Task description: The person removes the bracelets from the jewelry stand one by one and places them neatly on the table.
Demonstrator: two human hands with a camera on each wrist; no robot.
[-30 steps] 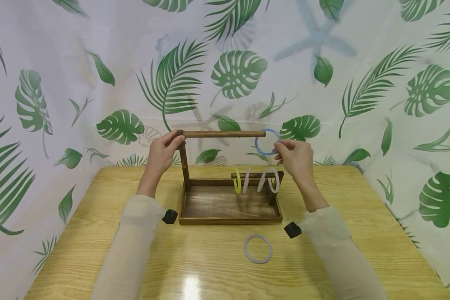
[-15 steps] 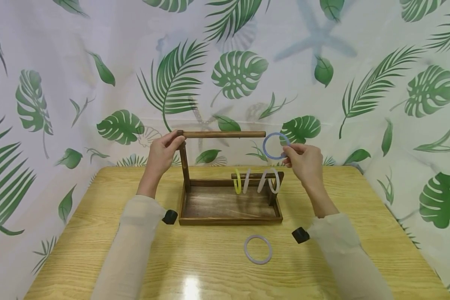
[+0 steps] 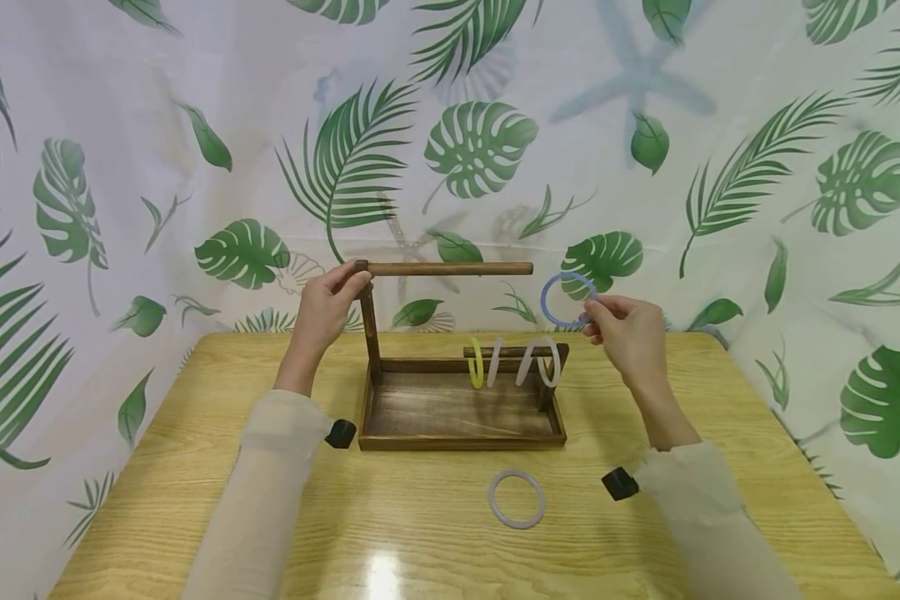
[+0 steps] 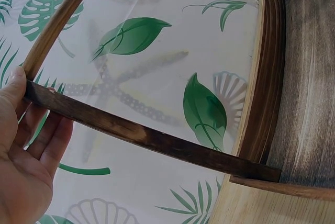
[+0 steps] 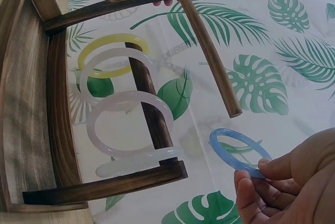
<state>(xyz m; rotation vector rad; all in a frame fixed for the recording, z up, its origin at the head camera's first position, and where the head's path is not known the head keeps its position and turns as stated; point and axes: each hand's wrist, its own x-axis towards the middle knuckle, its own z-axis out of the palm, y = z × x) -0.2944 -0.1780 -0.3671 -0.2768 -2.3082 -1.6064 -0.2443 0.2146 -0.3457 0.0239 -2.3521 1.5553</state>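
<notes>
Blue bangle (image 5: pixel 228 163): shifted toward four o'clock from upper rod (image 3: pixel 450 269)
Right hand (image 3: pixel 630 335): pinches it
Left hand (image 3: pixel 325 307): still grips rod's nine-o'clock end

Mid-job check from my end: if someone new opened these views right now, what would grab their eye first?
Most likely the blue ring, pinched in the right grip just off the free end of the upper bar, not around it. Next, the bright yellow ring hanging on the lower bar, nearest its free end. Then a lone pale ring lying on the table in front of the wooden stand.
</notes>
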